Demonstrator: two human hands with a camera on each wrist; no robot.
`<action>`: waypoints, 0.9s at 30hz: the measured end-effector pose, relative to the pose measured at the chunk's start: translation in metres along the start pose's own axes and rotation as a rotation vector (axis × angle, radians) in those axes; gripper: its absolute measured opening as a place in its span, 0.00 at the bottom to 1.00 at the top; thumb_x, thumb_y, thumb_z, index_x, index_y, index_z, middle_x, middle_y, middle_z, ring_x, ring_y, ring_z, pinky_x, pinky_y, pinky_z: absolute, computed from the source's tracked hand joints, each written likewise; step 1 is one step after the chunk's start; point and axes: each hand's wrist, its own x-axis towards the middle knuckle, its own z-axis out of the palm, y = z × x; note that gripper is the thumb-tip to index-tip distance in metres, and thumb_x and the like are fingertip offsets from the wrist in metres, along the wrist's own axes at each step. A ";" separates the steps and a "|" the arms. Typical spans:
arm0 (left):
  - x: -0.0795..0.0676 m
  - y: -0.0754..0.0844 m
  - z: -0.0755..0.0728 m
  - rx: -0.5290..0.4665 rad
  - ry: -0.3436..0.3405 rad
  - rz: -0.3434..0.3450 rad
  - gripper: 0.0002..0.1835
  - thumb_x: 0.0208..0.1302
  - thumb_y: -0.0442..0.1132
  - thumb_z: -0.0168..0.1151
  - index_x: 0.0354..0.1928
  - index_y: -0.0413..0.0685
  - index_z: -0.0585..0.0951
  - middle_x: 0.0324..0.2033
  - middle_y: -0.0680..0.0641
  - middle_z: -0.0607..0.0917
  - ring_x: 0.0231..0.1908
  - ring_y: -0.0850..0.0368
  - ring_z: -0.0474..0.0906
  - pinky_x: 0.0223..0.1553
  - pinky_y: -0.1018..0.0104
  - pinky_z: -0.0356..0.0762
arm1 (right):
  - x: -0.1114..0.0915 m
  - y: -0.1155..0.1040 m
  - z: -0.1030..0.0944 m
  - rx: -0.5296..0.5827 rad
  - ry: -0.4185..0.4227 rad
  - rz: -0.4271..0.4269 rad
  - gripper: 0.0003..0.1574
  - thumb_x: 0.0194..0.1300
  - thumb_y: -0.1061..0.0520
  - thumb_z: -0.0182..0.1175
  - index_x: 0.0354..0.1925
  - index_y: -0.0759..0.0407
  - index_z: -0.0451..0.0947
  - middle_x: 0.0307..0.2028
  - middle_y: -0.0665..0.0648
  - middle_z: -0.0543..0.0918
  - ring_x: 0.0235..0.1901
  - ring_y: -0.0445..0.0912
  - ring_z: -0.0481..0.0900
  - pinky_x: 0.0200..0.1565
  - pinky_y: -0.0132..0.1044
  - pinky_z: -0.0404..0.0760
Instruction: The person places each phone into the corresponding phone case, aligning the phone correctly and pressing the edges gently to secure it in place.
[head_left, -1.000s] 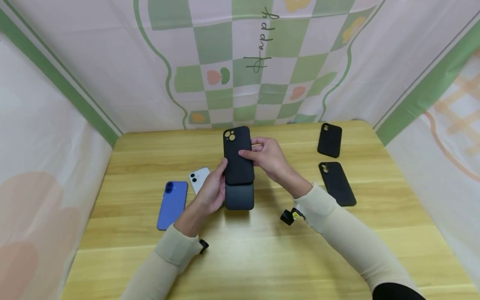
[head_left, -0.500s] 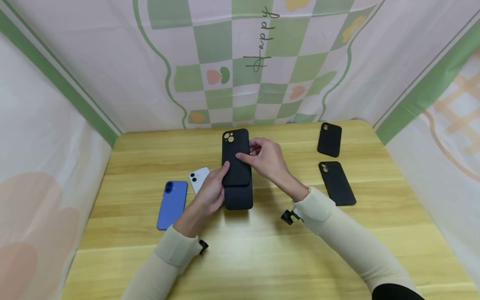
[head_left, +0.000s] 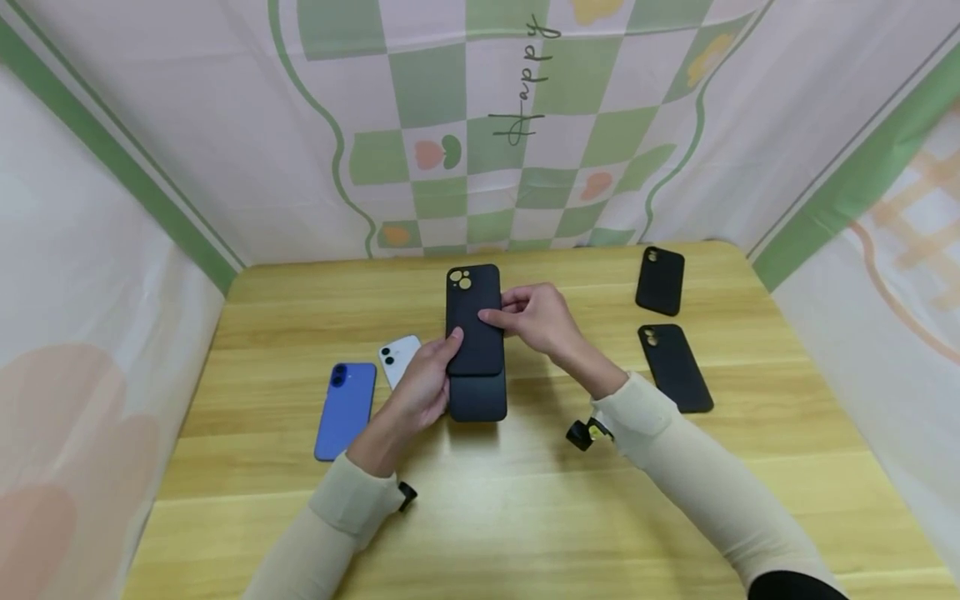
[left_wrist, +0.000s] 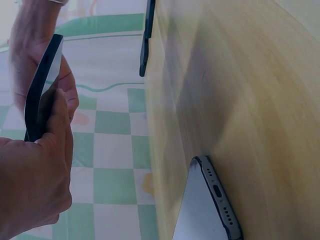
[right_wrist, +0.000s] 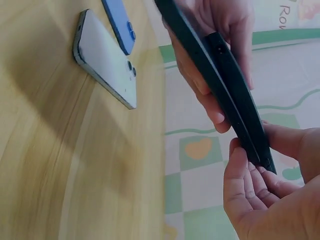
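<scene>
In the head view a black phone case (head_left: 477, 348) with camera cutouts lies over a dark phone (head_left: 477, 400), whose lower end sticks out below it. My left hand (head_left: 423, 379) holds the pair along the left edge, thumb on the case's back and fingers underneath. From the right, my right hand (head_left: 542, 317) pinches the case's side, its thumb flat on the back. The right wrist view shows the case (right_wrist: 240, 85) and phone (right_wrist: 200, 57) as two slabs, spread apart at one end and converging towards my right fingers. In the left wrist view, the phone's underside (left_wrist: 52, 70) looks glossy.
To the left on the wooden table (head_left: 480, 517) lie a blue phone (head_left: 345, 412) and a white phone (head_left: 397, 358), partly behind my left hand. Two more black phone cases, an upper case (head_left: 660, 281) and a lower case (head_left: 677, 367), lie at the right. A patterned curtain (head_left: 427, 83) hangs behind the table.
The phone case has slid slightly down along the phone towards me, covering a bit more of it. Both hands keep their hold; my right hand has shifted slightly down with the case.
</scene>
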 end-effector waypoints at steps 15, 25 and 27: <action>-0.001 -0.002 0.004 0.057 -0.016 -0.008 0.25 0.88 0.45 0.43 0.75 0.35 0.68 0.68 0.37 0.78 0.69 0.46 0.77 0.64 0.56 0.81 | 0.004 0.007 -0.007 0.204 -0.051 0.110 0.22 0.62 0.60 0.78 0.51 0.69 0.85 0.35 0.55 0.88 0.35 0.44 0.88 0.42 0.40 0.91; -0.002 -0.001 0.006 0.074 -0.021 -0.022 0.25 0.88 0.44 0.42 0.76 0.35 0.67 0.68 0.36 0.79 0.69 0.45 0.76 0.66 0.54 0.80 | 0.004 0.010 -0.008 0.266 -0.077 0.156 0.21 0.62 0.62 0.78 0.50 0.69 0.83 0.30 0.51 0.86 0.31 0.41 0.86 0.45 0.42 0.91; -0.003 -0.002 0.006 0.075 -0.015 -0.027 0.25 0.88 0.44 0.42 0.75 0.35 0.68 0.68 0.35 0.79 0.68 0.44 0.77 0.64 0.54 0.81 | 0.004 0.011 -0.008 0.263 -0.086 0.156 0.19 0.63 0.62 0.77 0.48 0.69 0.83 0.29 0.51 0.86 0.30 0.41 0.85 0.43 0.40 0.91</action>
